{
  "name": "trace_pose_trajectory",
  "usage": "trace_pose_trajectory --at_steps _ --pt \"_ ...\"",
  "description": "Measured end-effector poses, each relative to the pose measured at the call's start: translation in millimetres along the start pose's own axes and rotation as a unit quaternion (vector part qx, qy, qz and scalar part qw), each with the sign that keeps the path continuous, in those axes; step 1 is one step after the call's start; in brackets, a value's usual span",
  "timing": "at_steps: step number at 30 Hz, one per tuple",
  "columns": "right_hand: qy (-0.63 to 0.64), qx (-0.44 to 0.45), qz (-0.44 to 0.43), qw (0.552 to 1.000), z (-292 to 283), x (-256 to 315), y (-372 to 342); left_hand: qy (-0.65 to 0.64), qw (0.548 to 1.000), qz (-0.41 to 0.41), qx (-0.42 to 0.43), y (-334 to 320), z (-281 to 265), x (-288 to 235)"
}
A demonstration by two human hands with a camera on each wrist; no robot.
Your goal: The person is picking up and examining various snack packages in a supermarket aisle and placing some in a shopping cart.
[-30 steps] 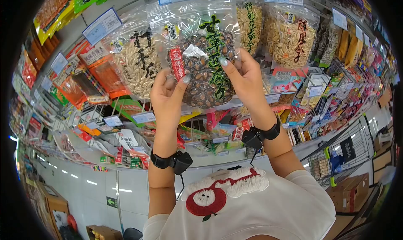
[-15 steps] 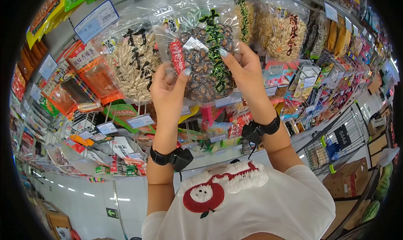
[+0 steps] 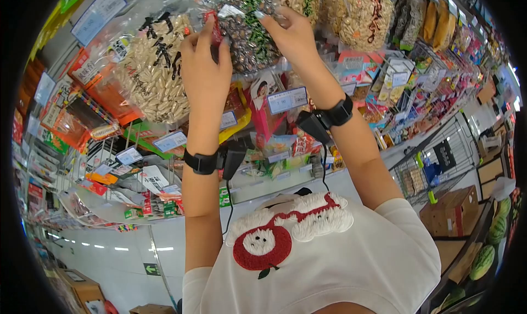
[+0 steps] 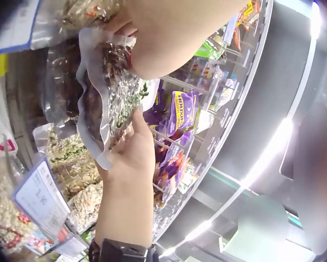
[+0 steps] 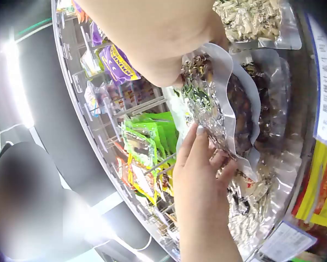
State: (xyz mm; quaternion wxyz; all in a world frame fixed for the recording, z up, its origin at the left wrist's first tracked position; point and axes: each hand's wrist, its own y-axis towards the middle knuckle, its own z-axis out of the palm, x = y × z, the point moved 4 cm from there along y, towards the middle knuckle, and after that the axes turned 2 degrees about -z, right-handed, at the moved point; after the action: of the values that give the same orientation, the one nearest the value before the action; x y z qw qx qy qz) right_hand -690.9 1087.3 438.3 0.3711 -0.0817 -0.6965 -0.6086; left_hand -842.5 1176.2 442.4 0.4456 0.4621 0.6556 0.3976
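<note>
A clear bag of dark melon seeds [image 3: 244, 48] with green lettering and a red strip is up at the rack in the head view, its top cut off by the frame. My right hand [image 3: 293, 37] pinches its right side, thumb across the front and fingers behind. On the left side, my left hand [image 3: 206, 72] touches the bag with fairly straight fingers, the index lying over the red strip. The right wrist view has those left fingertips [image 5: 200, 131] against the bag's front. Similar dark bags [image 4: 62, 82] hang close behind it in the left wrist view.
A bag of pale sunflower seeds [image 3: 156, 72] hangs to the left, and a bag of pale seeds [image 3: 359, 17] to the right. Price tags [image 3: 287, 100] stick out below on hooks. A shopping cart [image 3: 439, 155] stands at right beside a cardboard box [image 3: 453, 209].
The bag and both hands have gone up in the head view, towards the rack. My left hand has loosened from its thumb grip, and its fingers now lie on the bag's front.
</note>
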Motion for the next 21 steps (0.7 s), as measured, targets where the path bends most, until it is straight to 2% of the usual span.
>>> trace_pose_trajectory --at_steps 4,8,9,11,12,14,15,18,21 --pt "-0.085 0.0 -0.021 0.996 -0.1 -9.3 1.8 0.036 0.997 -0.039 0.049 0.3 6.6 -5.2" --pt "-0.148 -0.036 -0.033 0.988 -5.0 -1.1 -8.5 0.067 0.996 0.012 0.055 -8.8 13.3 -8.5" --pt "-0.229 -0.036 -0.078 0.97 -5.9 5.3 -11.7 0.06 0.996 0.015 0.06 -11.8 12.3 -11.1" --pt "-0.287 0.029 -0.052 0.956 -8.2 11.7 -18.6 0.047 0.996 0.023 0.069 -16.9 10.7 -16.4" --pt "-0.308 0.031 -0.062 0.949 -9.9 11.1 -23.0 0.076 0.994 0.03 0.074 -19.1 10.5 -17.9" --pt "-0.302 0.062 -0.029 0.951 -22.9 22.6 -31.5 0.105 0.992 0.031 0.058 -25.6 7.1 -28.2" --pt "-0.289 0.079 -0.025 0.954 -33.9 26.9 -36.5 0.129 0.99 0.042 0.04 -27.0 2.3 -38.0" --pt "-0.222 0.059 -0.11 0.967 -96.3 48.4 -59.5 0.165 0.984 0.063 -0.005 -24.1 -15.7 -72.0" --pt "-0.194 0.132 -0.113 0.965 -196.1 61.5 -91.5 0.109 0.992 0.057 -0.04 -30.1 -12.5 -149.1"
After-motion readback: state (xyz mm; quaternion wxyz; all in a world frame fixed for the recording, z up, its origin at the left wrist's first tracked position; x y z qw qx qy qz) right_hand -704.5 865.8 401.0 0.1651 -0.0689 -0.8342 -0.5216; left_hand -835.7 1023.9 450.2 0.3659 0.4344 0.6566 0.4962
